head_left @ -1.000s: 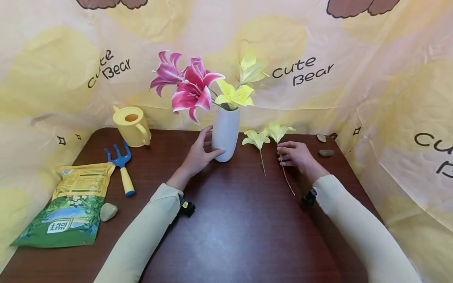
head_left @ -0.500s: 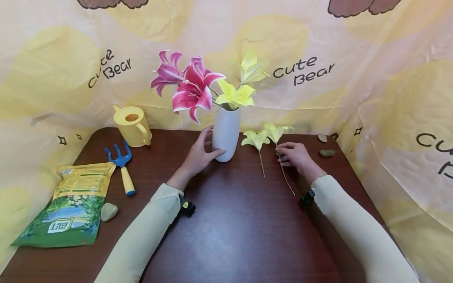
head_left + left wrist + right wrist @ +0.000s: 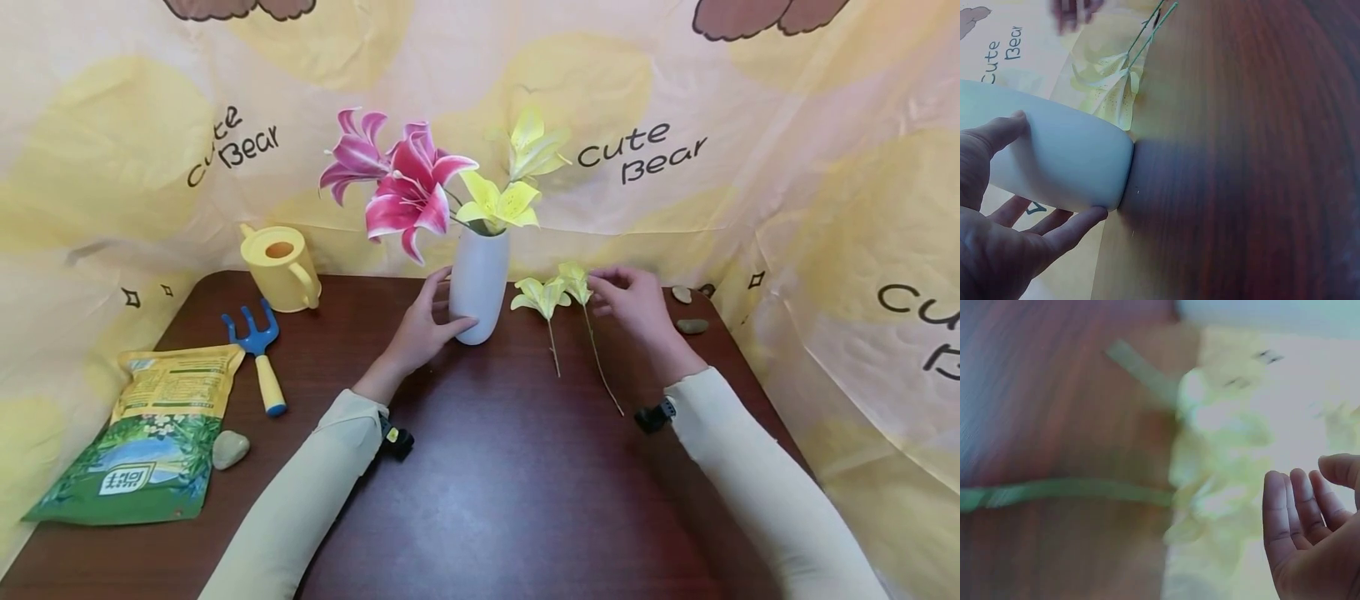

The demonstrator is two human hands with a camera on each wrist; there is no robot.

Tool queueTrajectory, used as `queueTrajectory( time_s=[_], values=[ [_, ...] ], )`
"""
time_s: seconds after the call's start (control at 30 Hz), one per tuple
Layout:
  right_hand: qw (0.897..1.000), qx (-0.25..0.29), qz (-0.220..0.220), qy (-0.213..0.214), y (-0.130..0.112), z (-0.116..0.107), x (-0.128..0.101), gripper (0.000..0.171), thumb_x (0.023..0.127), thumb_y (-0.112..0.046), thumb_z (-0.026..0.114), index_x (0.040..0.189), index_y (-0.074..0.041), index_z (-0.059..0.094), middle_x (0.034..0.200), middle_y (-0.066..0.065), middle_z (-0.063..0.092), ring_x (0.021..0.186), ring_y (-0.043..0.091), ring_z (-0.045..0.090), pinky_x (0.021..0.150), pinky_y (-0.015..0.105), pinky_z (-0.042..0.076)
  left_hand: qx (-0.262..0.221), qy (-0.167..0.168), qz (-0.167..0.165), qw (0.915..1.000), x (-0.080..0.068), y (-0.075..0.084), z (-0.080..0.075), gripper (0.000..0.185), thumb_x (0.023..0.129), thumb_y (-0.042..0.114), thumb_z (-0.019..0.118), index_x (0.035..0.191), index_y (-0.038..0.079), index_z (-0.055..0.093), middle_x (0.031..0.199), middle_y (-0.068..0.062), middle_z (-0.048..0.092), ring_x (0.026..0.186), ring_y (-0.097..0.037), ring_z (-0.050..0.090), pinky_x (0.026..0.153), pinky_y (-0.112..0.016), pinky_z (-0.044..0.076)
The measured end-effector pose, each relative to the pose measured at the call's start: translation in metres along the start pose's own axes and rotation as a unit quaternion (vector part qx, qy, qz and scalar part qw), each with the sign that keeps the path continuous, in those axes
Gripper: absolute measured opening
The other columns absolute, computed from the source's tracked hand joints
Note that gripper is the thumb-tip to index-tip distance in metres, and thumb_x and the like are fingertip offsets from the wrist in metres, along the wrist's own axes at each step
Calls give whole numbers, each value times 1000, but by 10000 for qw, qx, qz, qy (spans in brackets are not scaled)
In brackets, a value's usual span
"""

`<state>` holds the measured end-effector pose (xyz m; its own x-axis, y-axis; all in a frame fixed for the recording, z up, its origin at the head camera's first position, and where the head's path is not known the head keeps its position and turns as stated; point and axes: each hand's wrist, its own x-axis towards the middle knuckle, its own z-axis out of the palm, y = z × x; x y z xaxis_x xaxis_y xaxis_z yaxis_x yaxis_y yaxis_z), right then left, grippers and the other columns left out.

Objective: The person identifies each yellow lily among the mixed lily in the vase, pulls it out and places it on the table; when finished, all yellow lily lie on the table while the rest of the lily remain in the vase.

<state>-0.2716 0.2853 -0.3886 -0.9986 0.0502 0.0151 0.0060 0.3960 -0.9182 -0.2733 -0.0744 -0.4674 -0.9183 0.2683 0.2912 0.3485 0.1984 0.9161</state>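
A white vase [image 3: 480, 279] [image 3: 1054, 156] with pink and yellow lilies stands at the back middle of the dark wooden table [image 3: 487, 500]. My left hand [image 3: 423, 325] [image 3: 997, 250] holds its lower part, thumb on one side and fingers on the other. Two loose yellow lilies lie to the right of the vase, the nearer lily [image 3: 542, 293] and the right lily [image 3: 574, 281] [image 3: 1222, 456]. My right hand [image 3: 637, 304] [image 3: 1310, 531] hovers by the right lily's bloom, fingers loosely curled and holding nothing.
A yellow watering can [image 3: 279, 265], a blue hand rake [image 3: 258, 350], a green soil bag [image 3: 150, 433] and a stone [image 3: 228, 447] are on the left. Two pebbles [image 3: 690, 325] lie at the back right. A printed cloth [image 3: 825, 208] walls in the table.
My right hand has left the right lily's stem and moved back and up to its bloom. The bloom has shifted a little to the left. My left hand stays on the vase.
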Motion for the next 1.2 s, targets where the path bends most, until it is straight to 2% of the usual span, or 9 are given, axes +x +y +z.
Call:
queueTrajectory(
  time_s=[0.17,0.37,0.47,0.6,0.7,0.83,1.0,1.07,1.2],
  values=[
    [9953,733,-621,119,-33,26,-14,36,107,-22,77,130,6,72,101,-9,74,93,10,76,79,23,68,-40,-4,-41,10000,-1,0,0,93,97,14,90,172,20,35,166,-21,51,142,-50,64,121,-68,53],
    [9782,1871,-819,386,-57,61,-28,17,104,-17,82,116,-7,81,99,-7,78,92,11,75,84,22,66,-76,7,-60,10000,-2,0,0,93,97,15,90,172,20,36,165,-21,52,142,-51,64,121,-67,53],
    [9678,2282,-881,589,-67,75,-33,19,102,-17,84,118,-8,82,101,-7,79,90,11,72,87,23,65,-64,10,-67,10000,-2,0,0,93,97,14,90,172,20,35,165,-21,52,141,-50,65,121,-67,54],
    [9603,2525,-872,807,-81,91,-36,26,101,-17,84,125,-8,80,111,-7,79,100,12,71,91,25,62,-25,11,-70,10000,-2,0,1,93,98,14,89,172,19,35,164,-21,53,140,-49,66,120,-65,55],
    [9608,2538,-769,804,-92,103,-35,35,100,-18,86,131,-5,77,116,-5,78,109,13,70,93,25,60,-8,32,-64,10000,-1,0,0,93,97,13,89,172,19,35,164,-21,53,140,-49,66,120,-65,55],
    [9648,2429,-664,764,-104,115,-32,43,99,-20,87,136,-1,74,116,-4,74,111,13,70,95,24,59,6,13,-59,10000,0,1,-1,94,97,14,90,173,19,34,164,-21,53,140,-49,66,120,-64,55],
    [9612,2584,-662,696,-115,122,-24,48,97,-20,88,143,-14,73,119,-2,74,117,16,71,108,31,58,-10,-19,-81,10000,0,3,-1,95,97,14,90,173,19,33,165,-21,53,141,-49,66,121,-64,55],
    [9643,2505,-655,552,-120,123,-20,52,97,-22,90,146,-19,73,127,0,74,123,18,71,116,36,56,5,2,-95,10000,0,3,-1,95,97,14,90,173,19,33,164,-21,53,140,-49,66,121,-64,55],
    [9736,2170,-585,386,-124,125,-15,52,95,-27,92,143,-20,74,139,3,74,130,21,67,123,42,53,25,-23,-96,9999,0,3,0,95,97,14,90,173,19,33,164,-22,53,141,-50,66,121,-65,55]
  ],
)
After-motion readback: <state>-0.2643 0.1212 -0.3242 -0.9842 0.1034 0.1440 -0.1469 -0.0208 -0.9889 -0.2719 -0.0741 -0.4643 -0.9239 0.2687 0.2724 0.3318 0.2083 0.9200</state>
